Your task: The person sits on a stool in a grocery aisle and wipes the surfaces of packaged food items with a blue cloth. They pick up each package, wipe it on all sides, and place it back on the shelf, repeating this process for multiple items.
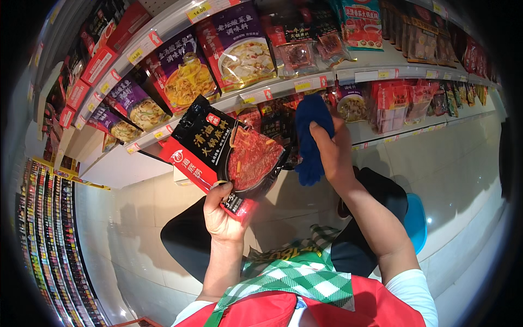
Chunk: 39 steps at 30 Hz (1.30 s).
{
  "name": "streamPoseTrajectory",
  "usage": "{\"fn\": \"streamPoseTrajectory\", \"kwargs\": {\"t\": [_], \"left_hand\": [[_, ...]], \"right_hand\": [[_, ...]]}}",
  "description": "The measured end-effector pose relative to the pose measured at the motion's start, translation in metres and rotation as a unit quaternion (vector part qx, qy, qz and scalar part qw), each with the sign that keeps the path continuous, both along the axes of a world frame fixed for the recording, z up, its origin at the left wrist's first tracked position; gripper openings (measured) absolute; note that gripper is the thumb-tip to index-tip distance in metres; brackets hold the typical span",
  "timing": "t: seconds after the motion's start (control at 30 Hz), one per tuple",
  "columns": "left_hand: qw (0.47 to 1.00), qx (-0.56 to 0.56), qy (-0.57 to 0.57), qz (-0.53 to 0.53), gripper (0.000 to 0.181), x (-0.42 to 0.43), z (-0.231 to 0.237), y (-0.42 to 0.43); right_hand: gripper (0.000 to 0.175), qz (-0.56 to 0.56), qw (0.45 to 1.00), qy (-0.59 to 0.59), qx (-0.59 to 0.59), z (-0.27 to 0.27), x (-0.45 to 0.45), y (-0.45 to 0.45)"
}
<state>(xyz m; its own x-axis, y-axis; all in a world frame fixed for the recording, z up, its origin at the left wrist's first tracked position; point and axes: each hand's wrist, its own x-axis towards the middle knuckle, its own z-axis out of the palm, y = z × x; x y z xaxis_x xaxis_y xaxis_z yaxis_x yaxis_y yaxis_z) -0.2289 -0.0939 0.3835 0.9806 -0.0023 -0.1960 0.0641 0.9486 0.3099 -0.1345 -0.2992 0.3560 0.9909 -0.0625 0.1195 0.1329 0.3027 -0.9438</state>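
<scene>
My left hand [224, 214] grips the lower edge of a black and red packet of hot pot soup base [253, 161], thumb on its printed front. The packet is tilted, with a picture of red broth facing up, held before the lower shelf. To its right, my right hand [331, 141] holds a dark blue cloth [312, 139] bunched up, its lower end hanging down. The cloth is apart from the packet and near the lower shelf's edge. Purple packets of pickled fish seasoning [247, 47] stand on the upper shelf above both hands.
Shelf edges with price tags [249, 99] curve across the view. More seasoning packets [392, 102] stand on the lower shelf at right. A blue basin or stool [416, 222] is by my right knee on the tiled floor. A rack of small bottles [53, 245] stands at far left.
</scene>
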Motion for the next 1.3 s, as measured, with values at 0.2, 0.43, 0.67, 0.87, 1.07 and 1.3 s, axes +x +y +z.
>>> {"fn": "streamPoseTrajectory", "kwargs": {"t": [0.2, 0.43, 0.67, 0.87, 1.07, 1.3], "left_hand": [[0.99, 0.115, -0.081, 0.004, 0.045, 0.0, -0.021, -0.01], [0.975, 0.161, -0.124, -0.091, 0.094, 0.0, -0.029, -0.006], [0.962, 0.223, 0.008, -0.155, 0.068, -0.033, -0.041, -0.048], [0.981, 0.13, -0.011, -0.142, 0.079, -0.027, -0.041, -0.044], [0.988, 0.142, -0.044, -0.036, 0.09, -0.012, -0.041, 0.006], [0.987, 0.083, -0.037, -0.133, 0.082, -0.037, -0.049, -0.018]], "right_hand": [[0.062, 0.018, 0.889, -0.291, -0.353, 0.019, -0.047, 0.012], [0.066, 0.17, 0.799, -0.394, -0.423, 0.008, -0.076, 0.038], [0.063, -0.05, 0.791, -0.343, -0.504, 0.01, -0.029, 0.031], [0.06, 0.013, 0.837, -0.29, -0.463, 0.01, -0.034, 0.034], [0.059, 0.213, 0.808, -0.368, -0.407, 0.002, -0.088, 0.041], [0.063, 0.029, 0.76, -0.389, -0.52, 0.005, -0.05, 0.032]]}}
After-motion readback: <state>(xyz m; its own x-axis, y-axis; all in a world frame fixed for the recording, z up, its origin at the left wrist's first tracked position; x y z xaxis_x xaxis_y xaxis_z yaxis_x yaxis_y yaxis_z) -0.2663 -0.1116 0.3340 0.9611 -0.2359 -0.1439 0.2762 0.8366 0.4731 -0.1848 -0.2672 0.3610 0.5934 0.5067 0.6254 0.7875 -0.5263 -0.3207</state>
